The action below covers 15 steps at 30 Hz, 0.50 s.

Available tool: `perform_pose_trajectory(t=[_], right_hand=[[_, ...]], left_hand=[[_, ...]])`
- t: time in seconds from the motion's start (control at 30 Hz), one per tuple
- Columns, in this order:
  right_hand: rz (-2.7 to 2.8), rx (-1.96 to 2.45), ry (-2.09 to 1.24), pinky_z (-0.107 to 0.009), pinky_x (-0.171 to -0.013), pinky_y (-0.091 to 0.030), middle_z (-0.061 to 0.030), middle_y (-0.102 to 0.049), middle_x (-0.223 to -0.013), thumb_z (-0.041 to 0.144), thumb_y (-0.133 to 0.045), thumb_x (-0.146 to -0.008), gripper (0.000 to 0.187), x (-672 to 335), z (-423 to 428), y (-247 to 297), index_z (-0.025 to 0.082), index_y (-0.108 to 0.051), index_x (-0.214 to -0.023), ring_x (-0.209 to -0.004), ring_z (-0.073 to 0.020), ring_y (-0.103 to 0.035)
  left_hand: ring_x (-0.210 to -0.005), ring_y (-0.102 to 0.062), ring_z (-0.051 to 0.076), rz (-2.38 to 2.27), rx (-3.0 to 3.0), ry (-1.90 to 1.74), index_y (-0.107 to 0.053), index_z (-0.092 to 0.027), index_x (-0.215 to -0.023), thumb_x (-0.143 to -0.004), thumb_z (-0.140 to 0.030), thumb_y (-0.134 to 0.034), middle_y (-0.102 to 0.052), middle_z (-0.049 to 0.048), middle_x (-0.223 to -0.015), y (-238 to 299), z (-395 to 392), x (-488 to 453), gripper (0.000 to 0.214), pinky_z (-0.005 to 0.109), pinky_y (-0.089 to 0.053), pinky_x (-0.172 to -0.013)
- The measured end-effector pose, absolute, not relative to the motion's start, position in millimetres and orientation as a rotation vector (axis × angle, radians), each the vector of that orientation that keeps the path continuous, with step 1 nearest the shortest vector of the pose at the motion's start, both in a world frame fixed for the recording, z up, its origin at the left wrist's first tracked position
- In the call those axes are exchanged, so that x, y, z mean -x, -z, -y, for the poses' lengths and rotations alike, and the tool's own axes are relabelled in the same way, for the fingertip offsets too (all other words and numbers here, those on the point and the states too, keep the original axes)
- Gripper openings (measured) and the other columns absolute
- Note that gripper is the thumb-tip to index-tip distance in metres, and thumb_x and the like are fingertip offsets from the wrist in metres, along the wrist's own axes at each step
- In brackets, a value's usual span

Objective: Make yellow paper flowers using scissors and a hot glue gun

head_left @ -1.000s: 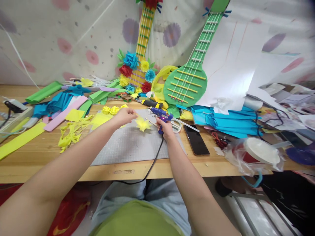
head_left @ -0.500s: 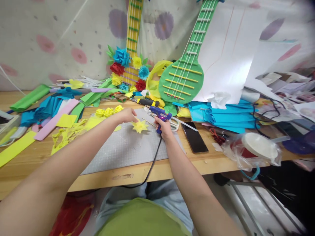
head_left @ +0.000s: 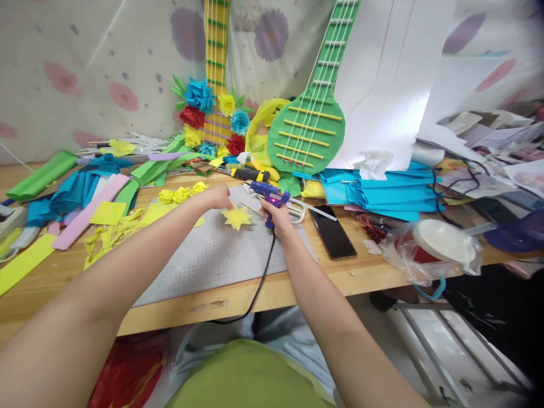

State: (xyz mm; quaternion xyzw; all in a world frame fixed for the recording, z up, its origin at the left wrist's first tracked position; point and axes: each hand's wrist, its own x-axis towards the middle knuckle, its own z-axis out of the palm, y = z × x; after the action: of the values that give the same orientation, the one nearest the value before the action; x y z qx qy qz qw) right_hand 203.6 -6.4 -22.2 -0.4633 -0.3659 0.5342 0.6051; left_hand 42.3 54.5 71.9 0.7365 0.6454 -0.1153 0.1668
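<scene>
My right hand (head_left: 278, 219) is wrapped round the handle of a blue hot glue gun (head_left: 271, 194). A pinkish light glows on its body, a pale glue stick (head_left: 317, 209) juts from its back, and its nozzle points left. Just below and left of the nozzle is a yellow paper flower (head_left: 237, 217) with pointed petals. My left hand (head_left: 219, 197) has its fingers bent down and closed at the flower's upper left edge; the fingertips are partly hidden. Under both hands lies a grey cutting mat (head_left: 204, 255).
Several small yellow paper roses (head_left: 181, 194) and yellow scraps (head_left: 113, 232) lie to the left. Behind stand a green paper-covered lute shape (head_left: 306, 136) and a yellow one (head_left: 216, 62) with flowers. A phone (head_left: 334, 232) and a bagged tub (head_left: 442, 243) are at right.
The whole view has shifted slightly, so things appear a little further left. Both hands keep nearly the same place relative to the flower and the glue gun.
</scene>
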Motion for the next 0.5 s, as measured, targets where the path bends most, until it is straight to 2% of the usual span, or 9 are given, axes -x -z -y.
perform_pose_trajectory(t=[0.17, 0.4, 0.5], right_hand=[[0.852, 1.081, -1.220, -0.021, -0.036, -0.031, 0.0043, -0.048, -0.045, 0.043, -0.068, -0.059, 0.029, -204.5, 5.1, 24.4, 0.018, -0.054, -0.056, -0.036, -0.0051, -0.036], [0.836, 1.068, -1.224, -0.020, -0.036, -0.031, 0.0042, -0.049, -0.046, 0.041, -0.068, -0.059, 0.028, -205.0, 4.0, 25.9, 0.017, -0.055, -0.057, -0.036, -0.0046, -0.037], [0.827, 1.058, -1.232, -0.020, -0.035, -0.031, 0.0037, -0.050, -0.047, 0.041, -0.068, -0.058, 0.028, -205.0, 4.5, 26.1, 0.017, -0.055, -0.058, -0.036, -0.0044, -0.037]], left_hand=[[-0.100, -0.059, 0.027, -1.802, -2.120, 0.309, -0.055, -0.014, -0.114, -0.057, -0.037, -0.070, -0.061, 0.0145, -0.115, -67.8, -57.2, -40.0, 0.063, 0.029, -0.045, -0.076], [-0.100, -0.059, 0.023, -1.788, -1.983, 0.194, -0.053, -0.018, -0.115, -0.061, -0.044, -0.064, -0.059, 0.0116, -0.119, -72.6, -53.8, -37.6, 0.062, 0.024, -0.045, -0.071], [-0.101, -0.059, 0.024, -1.812, -1.967, 0.162, -0.052, -0.017, -0.117, -0.058, -0.047, -0.068, -0.059, 0.0124, -0.120, -65.7, -52.3, -38.9, 0.068, 0.025, -0.045, -0.073]])
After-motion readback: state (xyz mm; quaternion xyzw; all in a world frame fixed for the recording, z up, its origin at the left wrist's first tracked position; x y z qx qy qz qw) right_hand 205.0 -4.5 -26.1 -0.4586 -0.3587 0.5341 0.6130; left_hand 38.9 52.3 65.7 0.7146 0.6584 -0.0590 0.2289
